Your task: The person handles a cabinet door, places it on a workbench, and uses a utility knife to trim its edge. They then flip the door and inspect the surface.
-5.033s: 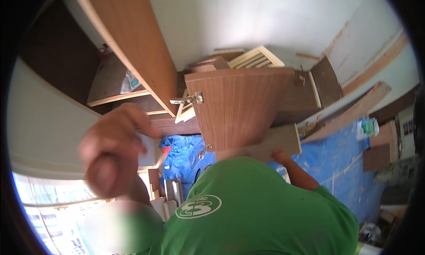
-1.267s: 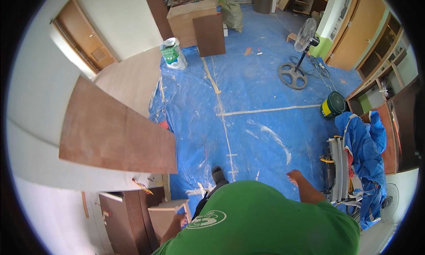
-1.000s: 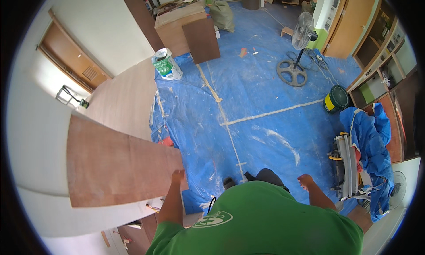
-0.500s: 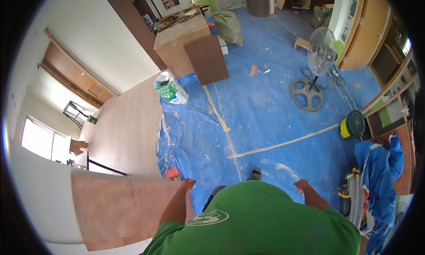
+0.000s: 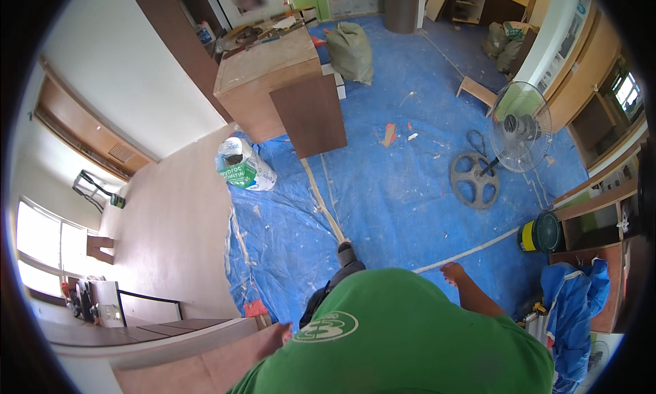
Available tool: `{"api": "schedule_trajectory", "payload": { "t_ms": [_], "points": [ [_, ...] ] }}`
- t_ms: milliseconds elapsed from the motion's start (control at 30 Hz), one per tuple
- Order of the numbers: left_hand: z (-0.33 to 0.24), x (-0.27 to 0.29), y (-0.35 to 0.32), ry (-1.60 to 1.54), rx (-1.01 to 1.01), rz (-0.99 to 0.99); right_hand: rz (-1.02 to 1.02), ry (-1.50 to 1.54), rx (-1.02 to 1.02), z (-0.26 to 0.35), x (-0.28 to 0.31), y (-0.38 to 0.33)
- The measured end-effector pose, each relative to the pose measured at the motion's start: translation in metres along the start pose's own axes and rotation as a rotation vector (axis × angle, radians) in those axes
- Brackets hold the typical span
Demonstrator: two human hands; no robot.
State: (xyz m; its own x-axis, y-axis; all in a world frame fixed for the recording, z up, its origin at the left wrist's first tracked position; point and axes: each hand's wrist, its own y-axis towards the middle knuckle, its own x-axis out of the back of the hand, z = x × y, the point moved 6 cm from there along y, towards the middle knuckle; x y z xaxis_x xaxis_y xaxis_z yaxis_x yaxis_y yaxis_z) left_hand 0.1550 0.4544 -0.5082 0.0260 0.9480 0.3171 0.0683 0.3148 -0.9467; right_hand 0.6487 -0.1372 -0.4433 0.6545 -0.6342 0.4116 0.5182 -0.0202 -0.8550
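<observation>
My right hand [image 5: 452, 273] hangs out to my right above the blue plastic sheet [image 5: 403, 209] on the floor. Its fingers are loosely bent, and I see nothing in them. My left hand [image 5: 281, 334] is low beside my body, smeared by motion and partly cut off by my green shirt. Near it lies a reddish-brown board [image 5: 198, 367]; whether the hand touches it I cannot tell. One dark shoe [image 5: 346, 253] shows ahead of me, on a strip of tape across the sheet.
Ahead on the left stand an open white-and-green bag [image 5: 244, 165] and a wooden cabinet [image 5: 266, 66] with tools on top. To the right are a pedestal fan [image 5: 521, 127], a dark green bucket [image 5: 547, 231] and a crumpled blue sheet [image 5: 577, 305]. Farther off sits a full sack [image 5: 350, 52].
I have stepped forward, one shoe now farther out. The bag, cabinet and fan appear nearer. My left hand has swung back and down beside my body; my right hand is slightly farther forward.
</observation>
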Motion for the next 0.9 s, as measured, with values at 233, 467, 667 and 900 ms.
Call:
{"api": "schedule_trajectory", "payload": {
  "t_ms": [233,467,667,900],
  "points": [
    [-0.362,0.234,-0.001,0.067,-0.654,-0.414,0.065,-0.050,-0.068,0.107,0.006,-0.014],
    [-0.531,0.315,-0.036,-0.220,-0.880,-0.477,0.069,-0.080,0.004,0.211,0.051,0.086],
    [-0.437,0.254,0.029,-0.409,-0.253,-0.272,0.240,-0.534,-0.167,0.332,0.094,0.252],
    [-0.354,0.173,0.023,-0.421,0.075,-0.084,-0.166,-0.728,0.796,0.652,0.141,0.288]
  ]
}}
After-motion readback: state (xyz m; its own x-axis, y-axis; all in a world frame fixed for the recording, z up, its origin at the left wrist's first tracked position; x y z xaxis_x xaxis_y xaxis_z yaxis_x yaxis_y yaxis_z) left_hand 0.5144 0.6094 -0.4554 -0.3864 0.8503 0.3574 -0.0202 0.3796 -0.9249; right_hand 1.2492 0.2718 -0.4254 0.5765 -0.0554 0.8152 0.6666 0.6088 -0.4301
